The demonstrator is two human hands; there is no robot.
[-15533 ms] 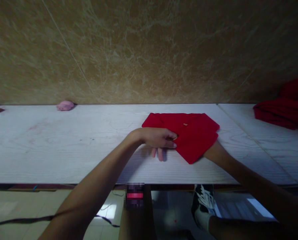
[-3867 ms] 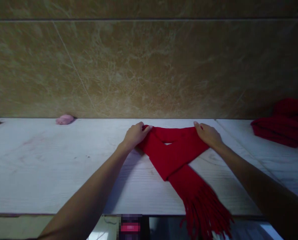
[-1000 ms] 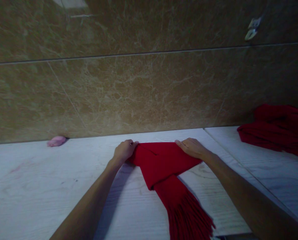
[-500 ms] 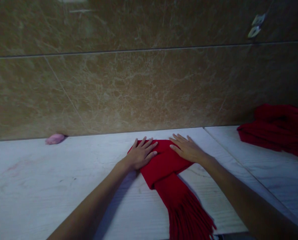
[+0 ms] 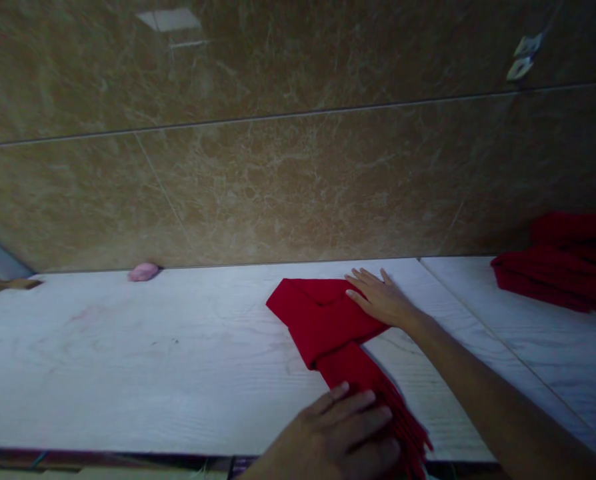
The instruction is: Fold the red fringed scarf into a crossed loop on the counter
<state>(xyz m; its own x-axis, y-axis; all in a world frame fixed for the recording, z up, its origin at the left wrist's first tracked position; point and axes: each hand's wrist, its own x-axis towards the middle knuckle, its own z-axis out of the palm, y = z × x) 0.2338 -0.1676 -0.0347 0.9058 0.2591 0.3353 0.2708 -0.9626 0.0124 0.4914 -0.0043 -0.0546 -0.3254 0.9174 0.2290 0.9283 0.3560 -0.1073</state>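
Note:
A red fringed scarf [image 5: 323,320] lies folded into a pointed shape on the white table [image 5: 128,373], its tasselled end trailing toward the near edge. My right hand [image 5: 381,300] rests flat on the folded part's right side, fingers stretched out. My left hand [image 5: 343,437] is low at the near edge, fingers extended and lying on the tasselled end; its palm is partly cut off by the frame.
A heap of red fabric [image 5: 563,270] sits at the back right on the adjoining table. A small pink lump [image 5: 144,271] lies against the brown marble wall [image 5: 278,167] at the back left. The table's near edge runs just below my left hand.
My left hand has left the folded top of the scarf and come down to the tasselled end at the near edge. My right hand stays flat on the fold.

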